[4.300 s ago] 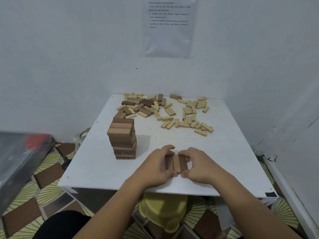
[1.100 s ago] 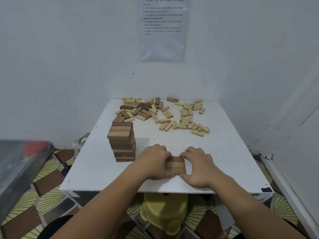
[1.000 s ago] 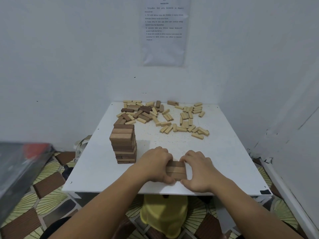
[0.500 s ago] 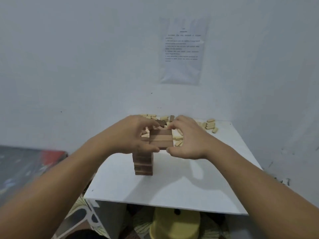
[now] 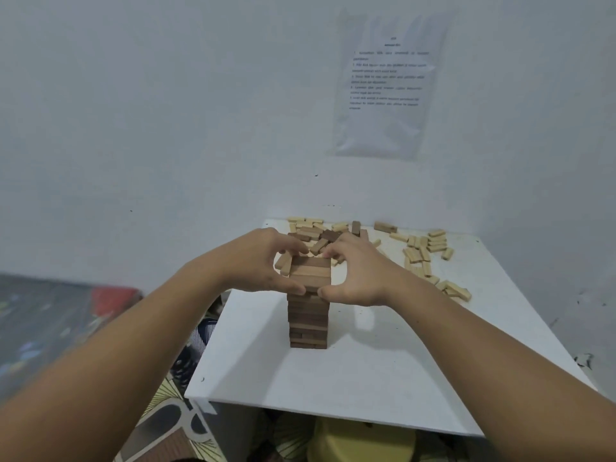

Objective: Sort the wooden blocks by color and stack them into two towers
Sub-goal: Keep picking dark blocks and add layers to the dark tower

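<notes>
Head view, sole entry. Item: layer of three brown blocks [image 5: 310, 271], laid side by side and held at the top of the brown tower [image 5: 308, 323], which stands left of centre on the white table [image 5: 366, 371]. Left hand [image 5: 263, 261]: fingers curled over the far side of the layer, thumb at its near lower edge, pinching the left end. Right hand [image 5: 358, 275]: curled the same way, thumb low and fingers over the far side, pinching the right end. Whether the layer bears on the tower or hangs just clear of it cannot be told, because the thumbs cover the seam. Unsorted stock: loose pale blocks [image 5: 423, 258] scattered over the far and right part of the table, and loose dark blocks [image 5: 328, 235] heaped just behind the hands. No pale tower is in view, so the task is judged well short of done. Hazards, as judged: only a sideways squeeze holds the three blocks together, so an uneven release could let the middle one drop or skew. A layer set off-centre would overhang and weaken the column. Thumbs drawn out from beneath could drag the layer or tip the tall, narrow tower into the heap behind. Also present: printed sheet [image 5: 383, 85] on the wall and yellow object [image 5: 363, 441] under the table.
</notes>
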A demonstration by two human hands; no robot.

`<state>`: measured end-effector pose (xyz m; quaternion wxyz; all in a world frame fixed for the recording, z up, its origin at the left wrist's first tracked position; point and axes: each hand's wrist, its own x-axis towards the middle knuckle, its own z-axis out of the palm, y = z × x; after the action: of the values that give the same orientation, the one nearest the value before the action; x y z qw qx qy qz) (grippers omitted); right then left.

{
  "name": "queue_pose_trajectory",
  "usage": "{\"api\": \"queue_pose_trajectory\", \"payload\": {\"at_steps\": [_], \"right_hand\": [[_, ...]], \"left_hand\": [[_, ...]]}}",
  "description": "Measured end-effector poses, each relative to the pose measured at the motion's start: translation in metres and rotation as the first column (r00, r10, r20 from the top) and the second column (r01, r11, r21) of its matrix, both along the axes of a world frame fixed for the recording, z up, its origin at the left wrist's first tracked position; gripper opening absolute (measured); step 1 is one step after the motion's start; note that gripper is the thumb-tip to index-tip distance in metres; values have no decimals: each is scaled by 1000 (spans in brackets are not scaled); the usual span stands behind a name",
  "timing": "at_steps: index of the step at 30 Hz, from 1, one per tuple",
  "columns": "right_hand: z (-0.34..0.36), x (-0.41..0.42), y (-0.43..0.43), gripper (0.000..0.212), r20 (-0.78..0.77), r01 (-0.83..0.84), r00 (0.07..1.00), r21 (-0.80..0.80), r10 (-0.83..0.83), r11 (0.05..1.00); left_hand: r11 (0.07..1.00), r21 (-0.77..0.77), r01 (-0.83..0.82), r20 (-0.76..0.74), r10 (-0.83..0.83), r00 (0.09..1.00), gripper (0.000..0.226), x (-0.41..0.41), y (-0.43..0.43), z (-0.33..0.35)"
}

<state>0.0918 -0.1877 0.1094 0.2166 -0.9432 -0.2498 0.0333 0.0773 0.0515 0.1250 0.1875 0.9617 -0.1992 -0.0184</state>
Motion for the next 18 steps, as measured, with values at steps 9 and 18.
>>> {"api": "queue_pose_trajectory", "payload": {"at_steps": [9,18], "right_hand": [[-5,1,4,64,0,-8,1000,-30,8,1000],[-7,3,3,63,-2,-8,1000,-42,8,999]], "left_hand": [[1000,-13,6,-6,-6,1000,74,1,3,-7],[1000,-16,-13,-24,12,1000,75,0,-1,-5]]}}
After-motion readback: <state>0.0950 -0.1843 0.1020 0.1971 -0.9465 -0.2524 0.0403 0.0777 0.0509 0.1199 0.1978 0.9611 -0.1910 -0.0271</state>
